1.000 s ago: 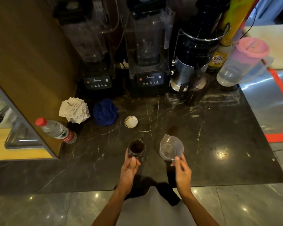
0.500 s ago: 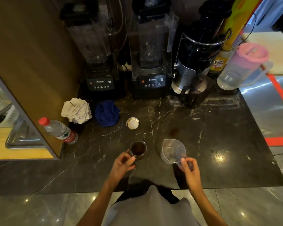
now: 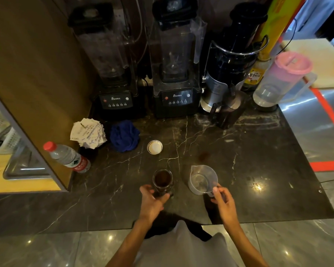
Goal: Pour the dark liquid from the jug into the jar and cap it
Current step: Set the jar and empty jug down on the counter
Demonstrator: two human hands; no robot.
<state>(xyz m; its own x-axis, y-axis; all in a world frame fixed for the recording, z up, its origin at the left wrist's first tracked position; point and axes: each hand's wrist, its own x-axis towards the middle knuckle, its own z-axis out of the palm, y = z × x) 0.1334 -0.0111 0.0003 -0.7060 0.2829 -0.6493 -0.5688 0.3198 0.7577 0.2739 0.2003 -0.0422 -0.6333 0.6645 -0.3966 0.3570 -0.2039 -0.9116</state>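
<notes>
A small glass jar [image 3: 162,181] holding dark liquid stands upright on the dark marble counter [image 3: 239,151]. My left hand [image 3: 151,202] wraps around its lower front. To its right stands a clear plastic jug [image 3: 202,179], looking empty, spout pointing away. My right hand [image 3: 223,201] pinches the jug's handle at the near right rim. The jar's cap [image 3: 154,147], white inside with a metal rim, lies upside down on the counter behind the jar, apart from both hands.
Two blenders [image 3: 174,74] and a black juicer [image 3: 231,60] line the back. A pink-lidded pitcher [image 3: 281,78] stands back right. A blue cloth [image 3: 124,135], paper slips [image 3: 88,132] and a lying water bottle [image 3: 67,157] sit at the left by a wooden panel.
My left hand has closed around the jar's base after briefly loosening. My right hand stays at the jug's handle; jug and jar remain standing on the counter.
</notes>
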